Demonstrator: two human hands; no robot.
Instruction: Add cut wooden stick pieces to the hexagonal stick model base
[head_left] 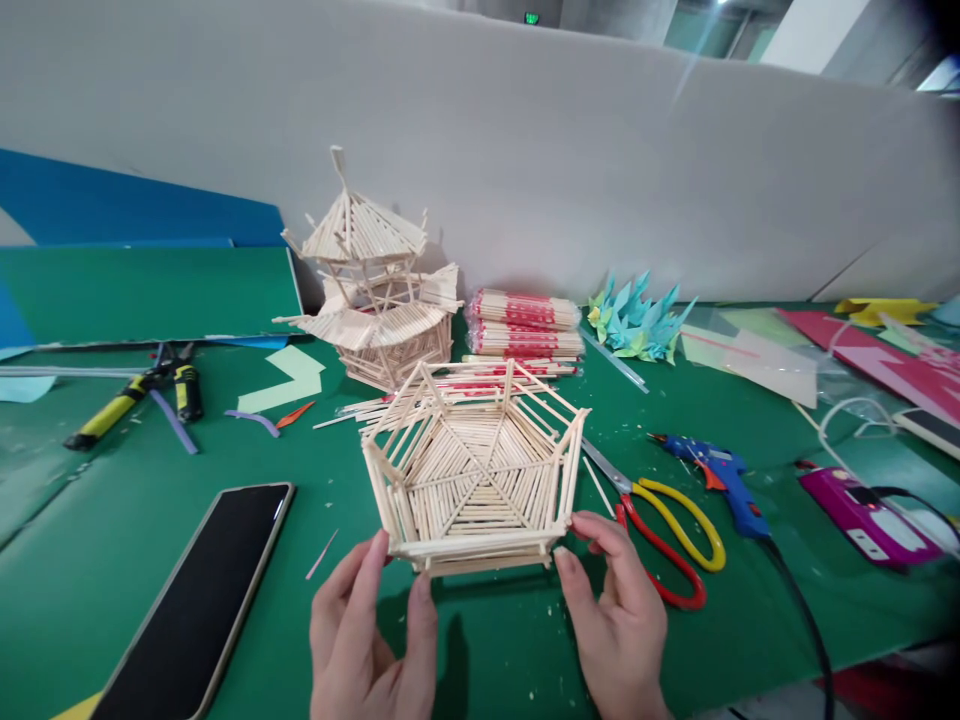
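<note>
A hexagonal basket-like frame of thin wooden sticks (480,480) is tilted towards me, its floor of sticks laid in a radiating pattern. My left hand (375,630) grips its near left corner between thumb and fingers. On the near right corner, the thumb and fingertips of my right hand (619,610) close around the sticks. Behind the frame stands a pagoda model (375,290) built from the same kind of sticks, with tiered roofs. Loose sticks lie between the two, partly hidden by the frame.
Scissors (667,520) and a blue glue gun (716,475) lie to the right, near a purple power strip (870,520). A phone (199,600) and pliers (142,395) are on the left. Stick bundles (525,325) and folded blue paper (637,315) sit by the partition (525,150).
</note>
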